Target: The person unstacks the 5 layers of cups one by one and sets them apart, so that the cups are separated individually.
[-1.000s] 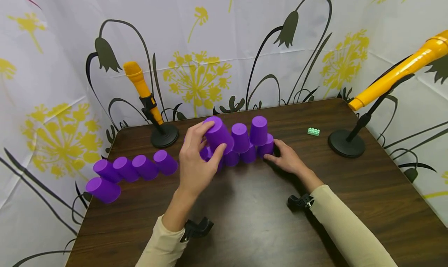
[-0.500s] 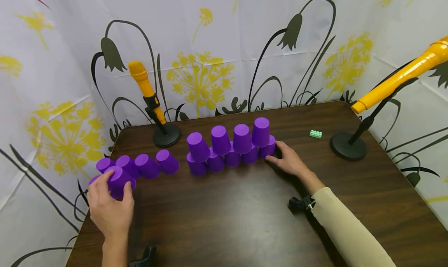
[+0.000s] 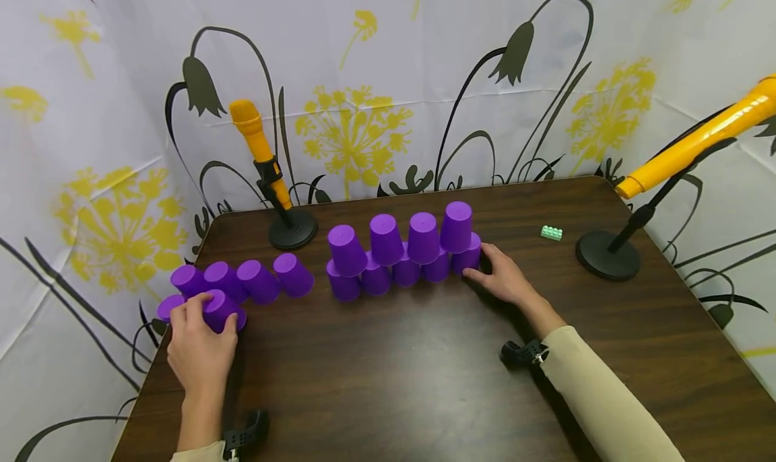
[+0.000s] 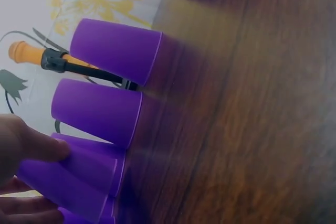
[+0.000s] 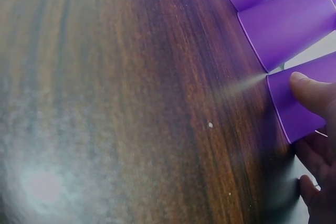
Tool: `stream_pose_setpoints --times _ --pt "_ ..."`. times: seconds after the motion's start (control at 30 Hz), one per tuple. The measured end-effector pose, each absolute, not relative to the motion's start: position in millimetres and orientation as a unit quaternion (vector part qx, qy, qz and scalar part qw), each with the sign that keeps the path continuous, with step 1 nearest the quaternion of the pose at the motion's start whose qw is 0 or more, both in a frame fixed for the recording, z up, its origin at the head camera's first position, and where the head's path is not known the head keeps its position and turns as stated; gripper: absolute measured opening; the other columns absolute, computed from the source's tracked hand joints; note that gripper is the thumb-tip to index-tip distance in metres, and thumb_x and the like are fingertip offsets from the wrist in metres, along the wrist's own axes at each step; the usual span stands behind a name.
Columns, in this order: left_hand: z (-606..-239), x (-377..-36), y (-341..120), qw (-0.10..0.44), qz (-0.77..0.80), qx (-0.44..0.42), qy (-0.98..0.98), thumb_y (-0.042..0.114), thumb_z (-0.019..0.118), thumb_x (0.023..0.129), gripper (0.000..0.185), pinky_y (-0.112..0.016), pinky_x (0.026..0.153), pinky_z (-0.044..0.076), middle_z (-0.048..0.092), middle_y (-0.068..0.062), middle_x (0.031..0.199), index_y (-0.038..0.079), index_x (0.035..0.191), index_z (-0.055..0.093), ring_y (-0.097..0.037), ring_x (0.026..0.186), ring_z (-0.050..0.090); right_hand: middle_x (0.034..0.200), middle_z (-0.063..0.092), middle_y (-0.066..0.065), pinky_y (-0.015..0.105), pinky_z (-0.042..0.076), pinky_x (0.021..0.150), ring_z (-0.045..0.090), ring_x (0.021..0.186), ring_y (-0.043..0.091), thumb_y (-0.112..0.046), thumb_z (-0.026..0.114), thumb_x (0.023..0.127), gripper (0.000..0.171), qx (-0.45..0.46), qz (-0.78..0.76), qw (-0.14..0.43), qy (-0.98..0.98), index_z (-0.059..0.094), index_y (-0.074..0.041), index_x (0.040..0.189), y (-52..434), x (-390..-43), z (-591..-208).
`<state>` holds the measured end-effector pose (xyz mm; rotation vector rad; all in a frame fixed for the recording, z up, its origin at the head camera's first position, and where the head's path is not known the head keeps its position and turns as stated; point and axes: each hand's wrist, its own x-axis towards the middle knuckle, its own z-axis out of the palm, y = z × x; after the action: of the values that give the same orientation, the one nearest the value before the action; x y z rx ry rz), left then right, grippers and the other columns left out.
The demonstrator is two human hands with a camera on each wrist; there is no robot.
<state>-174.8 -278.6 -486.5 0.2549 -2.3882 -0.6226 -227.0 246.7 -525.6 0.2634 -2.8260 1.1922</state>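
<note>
**Left hand on a loose cup, right hand bracing the stack**

You are working at a dark wooden table (image 3: pixel 424 368) with a flower-print curtain (image 3: pixel 376 78) hanging behind and around it. Two yellow microphones are standing on black round bases: one at the back left (image 3: pixel 261 152), one at the right edge (image 3: pixel 697 142), leaning in over the table.

The stack of cups (image 3: pixel 403 250) is sitting mid-table toward the back, all upside down: five cups in the bottom row, four resting on top of them. A row of four loose cups (image 3: pixel 242 280) is standing upside down to the left of the stack, apart from it.

Your left hand (image 3: pixel 200 351) is sitting at the near left corner, fingers curling round a purple cup (image 3: pixel 221 308) just in front of that row; the left wrist view is showing the thumb pressing on its side. Another cup (image 3: pixel 166 307) is peeking out just left of the hand.

Your right hand (image 3: pixel 506 280) is lying on the table at the right end of the stack, fingers fairly straight, with the fingertips (image 5: pixel 310 90) touching the end cup (image 3: pixel 468 256) of the bottom row, not wrapping it.

A small green brick (image 3: pixel 551 232) is lying alone between the stack and the right microphone base.
</note>
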Motion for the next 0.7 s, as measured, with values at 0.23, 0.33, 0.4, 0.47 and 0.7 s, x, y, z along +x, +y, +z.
stream_pose_setpoints --times 0.23,0.33,0.4,0.47,0.7 --pt "-487.6 -177.1 -283.7 0.306 -0.216 0.100 -0.922 0.011 0.086 0.072 0.052 -0.065 0.067 0.045 0.056 -0.024 0.113 0.008 0.117 0.060 -0.054 0.083 0.057 0.140 0.049 0.023 0.057 0.031 0.108 0.044 0.131 0.041 -0.031 0.073 0.089 0.069 0.073 0.389 0.022 -0.918 0.043 -0.001 0.144 244.6 -224.6 -524.8" --pt "-489.2 -177.3 -283.9 0.308 -0.210 0.106 -0.922 0.012 0.087 0.072 0.052 -0.065 0.065 0.045 0.059 -0.023 0.112 0.009 0.117 0.061 -0.053 0.085 0.059 0.140 0.049 0.023 0.057 0.031 0.108 0.044 0.131 0.040 -0.032 0.073 0.089 0.069 0.075 0.390 0.020 -0.918 0.043 -0.001 0.144 244.7 -225.0 -525.2" --pt "-489.7 -177.5 -284.2 0.312 -0.206 0.109 -0.921 0.013 0.088 0.072 0.052 -0.064 0.065 0.045 0.061 -0.022 0.112 0.010 0.116 0.062 -0.052 0.088 0.060 0.140 0.049 0.023 0.056 0.031 0.108 0.044 0.131 0.040 -0.032 0.073 0.089 0.069 0.076 0.391 0.021 -0.917 0.043 -0.001 0.144 244.2 -225.6 -525.3" --pt "-489.8 -178.1 -284.5 0.318 -0.203 0.111 -0.919 0.013 0.088 0.071 0.052 -0.064 0.066 0.046 0.062 -0.021 0.113 0.010 0.116 0.062 -0.050 0.092 0.061 0.140 0.049 0.023 0.056 0.031 0.108 0.044 0.131 0.040 -0.032 0.073 0.089 0.069 0.078 0.393 0.024 -0.916 0.043 -0.001 0.143 243.9 -225.9 -525.3" --pt "-490.3 -178.6 -285.8 0.333 -0.202 0.117 -0.914 0.012 0.089 0.070 0.052 -0.064 0.064 0.044 0.061 -0.018 0.114 0.012 0.116 0.065 -0.050 0.091 0.060 0.139 0.050 0.024 0.056 0.031 0.108 0.044 0.130 0.041 -0.031 0.074 0.089 0.068 0.080 0.392 0.032 -0.916 0.044 0.000 0.142 244.9 -225.6 -525.2"
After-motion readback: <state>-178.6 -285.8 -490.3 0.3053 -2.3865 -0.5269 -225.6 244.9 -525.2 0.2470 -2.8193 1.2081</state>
